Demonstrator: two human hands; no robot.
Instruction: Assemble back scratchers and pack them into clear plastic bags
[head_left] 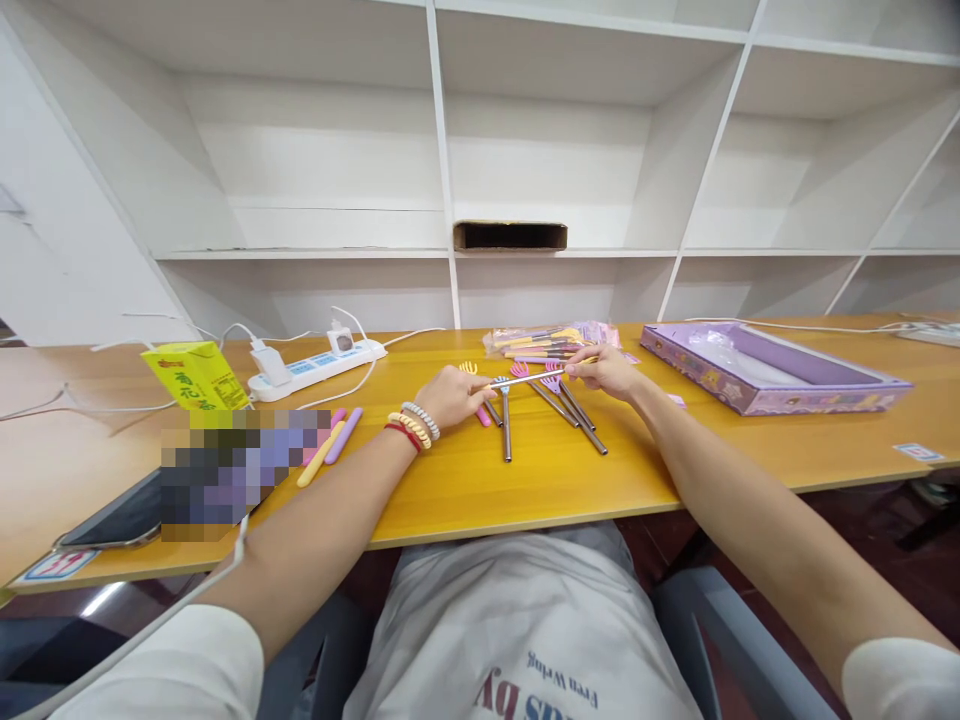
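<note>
Stretched level between my two hands is a thin metal rod (531, 379). My left hand (450, 398) is closed on its left end, with beaded bracelets (414, 425) round the wrist. The fingers of my right hand (602, 370) pinch the other end, where a bit of yellow shows. Beneath and around the rod, several back scratchers with metal shafts (507, 430) lie on the table (442, 500). Their small claw heads are coloured, among them a yellow one (469, 368) and a pink one (519, 369). My left fingers partly hide a pink piece (484, 415).
Behind my hands lies a clear bag (551, 338) of coloured pieces. A purple open box (772, 370) stands right. On the left are loose coloured handles (343, 435), a yellow carton (196, 378), a power strip (319, 370) with cables, and a dark device (112, 510). White shelves (300, 250) rise behind.
</note>
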